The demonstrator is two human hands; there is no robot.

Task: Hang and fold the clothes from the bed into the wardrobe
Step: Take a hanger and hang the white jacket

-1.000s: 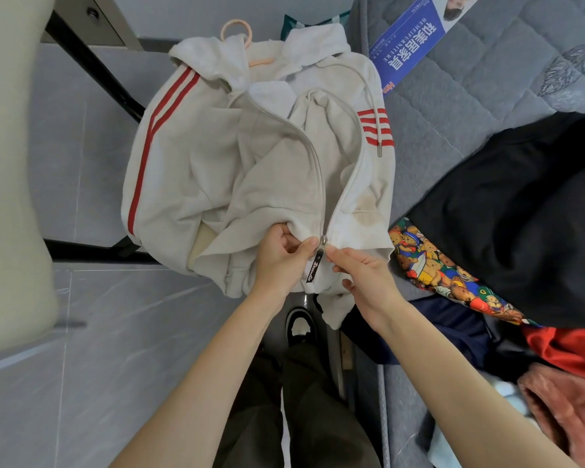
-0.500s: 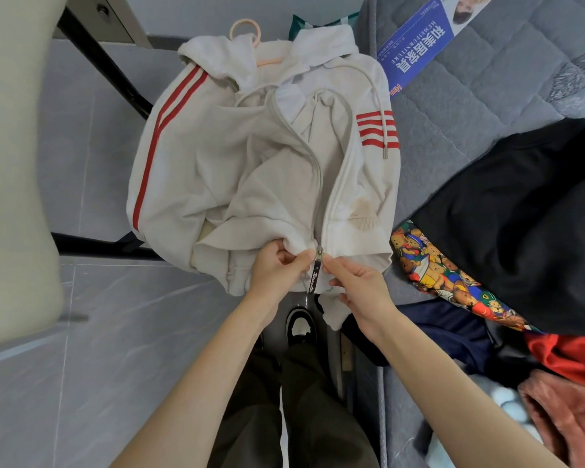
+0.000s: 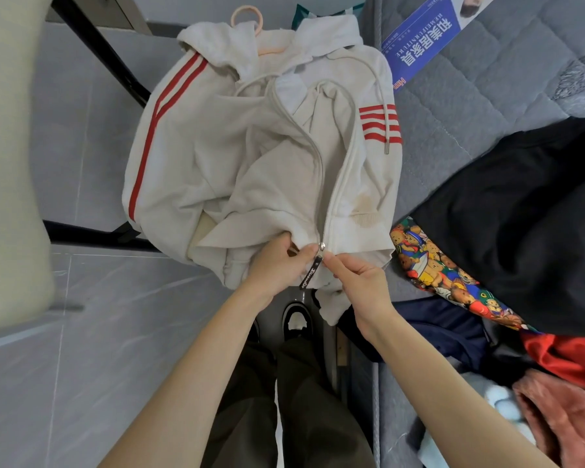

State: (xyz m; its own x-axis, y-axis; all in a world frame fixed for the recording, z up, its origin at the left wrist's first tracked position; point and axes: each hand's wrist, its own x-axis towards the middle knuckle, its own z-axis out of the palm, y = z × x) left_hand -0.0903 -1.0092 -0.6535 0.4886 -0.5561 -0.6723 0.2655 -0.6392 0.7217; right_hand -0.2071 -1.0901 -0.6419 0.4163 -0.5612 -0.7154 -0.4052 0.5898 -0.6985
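Cream cotton jacket (image 3: 237,170) with red stripes, already on a pink hanger (image 3: 247,15), is lying at the edge of the bed (image 3: 487,79), partly over the floor. The left hand (image 3: 277,265) is gripping the hem just left of the zip pull (image 3: 309,271), and the fingers (image 3: 336,261) of the right hand (image 3: 358,282) are pinching the hem just right of it. To zip well, I think one hand should be holding the hem tight while the other is drawing the pull straight up, slowly, so no cloth is catching.
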